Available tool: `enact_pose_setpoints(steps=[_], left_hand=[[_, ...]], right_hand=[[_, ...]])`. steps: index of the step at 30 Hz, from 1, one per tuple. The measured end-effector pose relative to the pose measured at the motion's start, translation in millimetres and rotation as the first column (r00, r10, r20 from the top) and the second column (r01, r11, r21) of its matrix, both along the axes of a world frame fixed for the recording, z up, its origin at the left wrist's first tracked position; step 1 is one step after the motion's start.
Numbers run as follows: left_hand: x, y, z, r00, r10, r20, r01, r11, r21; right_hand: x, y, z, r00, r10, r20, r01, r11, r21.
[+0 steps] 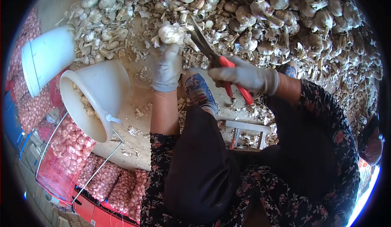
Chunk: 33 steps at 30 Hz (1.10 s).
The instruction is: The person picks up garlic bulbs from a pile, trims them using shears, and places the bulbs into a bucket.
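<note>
Dark trousers (199, 162) — shears (210, 51) above husk-strewn floor (136, 146) — heaped garlic (281, 1)

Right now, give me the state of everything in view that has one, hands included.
Pale-gloved left hand, closed around the round whitish garlic bulb
Pale-gloved right hand, closed around the red-handled metal shears
Shears, blades beside the bulb
Wide-mouthed white plastic bucket, uncovered, garlic pieces inside
Bluish-white plastic bucket, contents hidden
Red mesh sack, filled with pinkish garlic
Whitish garlic heap, loose, unbagged
Blue patterned sneaker, worn
</note>
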<state>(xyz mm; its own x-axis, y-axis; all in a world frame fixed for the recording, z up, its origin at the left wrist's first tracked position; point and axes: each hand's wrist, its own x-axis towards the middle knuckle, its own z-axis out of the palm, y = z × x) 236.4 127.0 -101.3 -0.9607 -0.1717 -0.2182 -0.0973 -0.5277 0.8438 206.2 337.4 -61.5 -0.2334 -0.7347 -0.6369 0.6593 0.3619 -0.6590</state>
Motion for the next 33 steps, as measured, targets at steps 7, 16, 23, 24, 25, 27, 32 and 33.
enact_pose_setpoints(steps=[7, 16, 23, 24, 25, 27, 32, 33], left_hand=[[-8, 7, 13, 0.992, 0.126, 0.032, -0.127, 0.99, 0.064], [-7, 10, 30, 0.976, -0.002, 0.219, 0.139, 0.78, -0.611], [-4, 2, 23, 0.989, -0.137, 0.046, 0.097, 0.395, -0.914], [-4, 4, 28, 0.984, -0.169, 0.052, 0.098, 0.277, -0.956], [-5, 5, 29, 0.984, -0.172, 0.054, 0.101, 0.278, -0.955], [-5, 7, 30, 0.965, -0.261, 0.006, 0.077, 0.263, -0.962], [-2, 4, 30, 0.96, -0.257, 0.113, 0.182, 0.26, -0.948], [-2, 4, 31, 0.963, -0.251, 0.103, 0.183, 0.318, -0.93]], right_hand=[[-15, 23, 8, 0.987, -0.12, 0.108, 0.11, 0.99, 0.088], [-21, 36, 11, 0.364, 0.437, -0.822, 0.062, 0.87, 0.49], [-28, 30, 11, -0.13, 0.624, -0.77, 0.126, 0.781, 0.612], [-29, 28, 13, -0.124, 0.661, -0.741, 0.1, 0.751, 0.653], [-29, 28, 14, -0.117, 0.695, -0.709, 0.071, 0.718, 0.692], [-29, 29, 13, -0.148, 0.717, -0.681, 0.056, 0.694, 0.718], [-24, 31, 5, -0.173, 0.673, -0.72, 0.062, 0.737, 0.673], [-23, 31, 3, -0.168, 0.673, -0.721, 0.059, 0.737, 0.674]])
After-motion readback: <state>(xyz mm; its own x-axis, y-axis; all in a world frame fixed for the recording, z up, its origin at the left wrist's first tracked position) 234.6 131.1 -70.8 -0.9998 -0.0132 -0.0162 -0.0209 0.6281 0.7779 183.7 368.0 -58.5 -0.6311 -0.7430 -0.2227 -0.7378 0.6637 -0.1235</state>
